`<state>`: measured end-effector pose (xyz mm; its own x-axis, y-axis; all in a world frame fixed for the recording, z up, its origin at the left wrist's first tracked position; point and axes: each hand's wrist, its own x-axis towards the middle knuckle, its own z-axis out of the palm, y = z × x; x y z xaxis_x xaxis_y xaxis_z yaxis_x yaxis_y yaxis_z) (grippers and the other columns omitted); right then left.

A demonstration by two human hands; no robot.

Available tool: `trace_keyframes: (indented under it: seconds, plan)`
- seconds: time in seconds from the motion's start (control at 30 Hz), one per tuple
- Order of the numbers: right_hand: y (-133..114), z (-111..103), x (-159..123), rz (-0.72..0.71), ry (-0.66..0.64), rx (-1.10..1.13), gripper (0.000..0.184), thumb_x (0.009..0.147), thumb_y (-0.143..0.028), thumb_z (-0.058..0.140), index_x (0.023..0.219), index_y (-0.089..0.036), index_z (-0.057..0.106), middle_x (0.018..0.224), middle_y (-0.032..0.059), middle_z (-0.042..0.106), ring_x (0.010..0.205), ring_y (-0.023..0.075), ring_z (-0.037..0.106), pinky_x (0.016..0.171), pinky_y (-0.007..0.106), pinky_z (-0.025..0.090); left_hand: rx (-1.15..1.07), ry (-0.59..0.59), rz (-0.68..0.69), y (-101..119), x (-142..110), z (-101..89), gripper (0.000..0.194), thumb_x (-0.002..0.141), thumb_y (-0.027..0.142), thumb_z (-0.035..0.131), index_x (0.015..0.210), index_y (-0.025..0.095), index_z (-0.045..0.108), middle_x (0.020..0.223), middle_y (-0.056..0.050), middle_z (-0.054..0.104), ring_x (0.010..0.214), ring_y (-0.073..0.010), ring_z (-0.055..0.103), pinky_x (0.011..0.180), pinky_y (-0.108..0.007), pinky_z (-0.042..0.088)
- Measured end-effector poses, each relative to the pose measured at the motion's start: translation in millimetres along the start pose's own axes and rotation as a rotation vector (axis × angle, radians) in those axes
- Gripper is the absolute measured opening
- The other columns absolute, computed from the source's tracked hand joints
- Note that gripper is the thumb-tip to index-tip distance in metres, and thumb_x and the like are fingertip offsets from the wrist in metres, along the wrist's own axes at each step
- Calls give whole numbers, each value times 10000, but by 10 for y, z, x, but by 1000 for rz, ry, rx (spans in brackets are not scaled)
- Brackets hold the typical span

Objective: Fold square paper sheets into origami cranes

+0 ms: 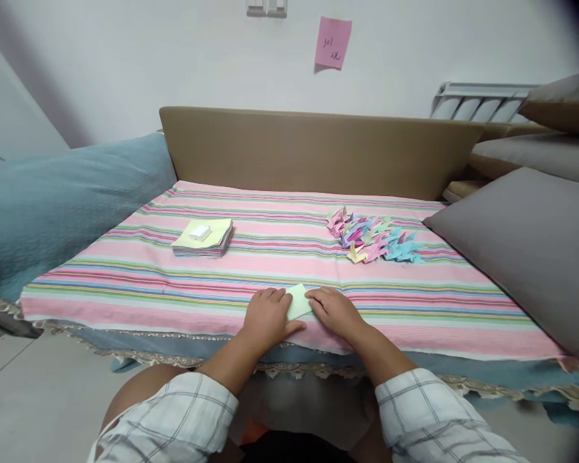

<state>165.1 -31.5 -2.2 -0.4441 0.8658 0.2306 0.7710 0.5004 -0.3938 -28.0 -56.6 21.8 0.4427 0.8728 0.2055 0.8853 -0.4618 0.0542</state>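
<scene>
A pale green sheet of paper [298,301] lies folded on the striped cloth [280,257] near its front edge. My left hand [266,316] presses on its left side, fingers curled down over it. From the right, my right hand [334,310] pinches the paper's other edge with bent fingers. Both hands rest on the cloth, touching the paper.
A stack of coloured paper squares [203,238] with a small white block [200,232] on top sits at the left. Several folded paper cranes [374,239] lie in a pile at the back right. A grey cushion [525,251] borders the right, a blue blanket [53,206] the left.
</scene>
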Motion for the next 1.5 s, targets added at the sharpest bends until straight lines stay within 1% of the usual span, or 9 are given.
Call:
trace_keyframes:
  seconds: [0.13,0.27,0.4,0.53,0.7,1.0,1.13,1.33,1.5]
  plan:
    - [0,14,1,-11,41,29,257,887,-239,446,1056,-198,635,1046,60,654,988,193,557,885,335,422,-13,-25,50,-67,14,48,364,713,427,681,991,200,625,1234,-95,580,1089,-266,532,931,-401,417]
    - [40,42,14,-67,101,30,224,864,-218,488,1017,-203,651,1166,73,603,1084,201,498,938,363,393,-64,-54,73,-198,43,43,179,777,270,613,943,232,669,1243,-61,580,1070,-234,560,920,-366,440]
    - [35,59,33,-83,81,43,223,885,-227,465,1006,-212,652,1132,61,627,1069,196,514,925,373,393,-126,2,-52,-282,57,23,262,799,192,528,1022,254,650,1240,-40,586,1098,-222,552,923,-353,444]
    - [-4,64,45,-66,105,37,201,885,-247,479,974,-210,656,1092,62,643,1032,192,532,896,360,399,-147,26,-136,-307,60,-18,440,739,264,608,1175,221,566,1245,-76,581,1144,-251,517,983,-380,402]
    - [-30,76,58,-39,124,41,166,875,-256,509,933,-201,655,1029,57,655,979,188,541,871,340,398,-142,-22,-171,-307,64,-49,409,736,320,598,1129,207,609,1249,-81,583,1162,-266,511,986,-381,403]
    - [-49,148,82,-44,141,38,155,860,-248,528,946,-199,647,996,58,649,948,190,534,856,337,394,-357,52,-176,-352,101,70,405,717,126,533,1090,235,646,1199,-18,624,1114,-193,546,993,-344,404]
    - [-67,187,82,-36,135,18,185,866,-253,516,995,-207,641,1007,63,631,954,199,524,855,345,395,-362,72,-214,-336,120,109,351,741,130,534,1035,267,669,1129,-4,651,1067,-191,549,964,-365,404]
    - [-89,196,81,-15,112,2,217,858,-272,527,1042,-221,630,1019,70,614,980,212,508,859,353,389,-425,119,-353,-241,131,71,443,718,159,576,1150,257,552,932,7,672,915,-180,576,834,-331,424]
    - [-118,180,79,16,100,2,233,857,-286,536,1063,-226,628,1007,66,604,969,214,498,860,349,380,-379,102,-380,-195,134,58,119,721,272,616,830,226,612,837,8,662,890,-191,568,833,-354,391]
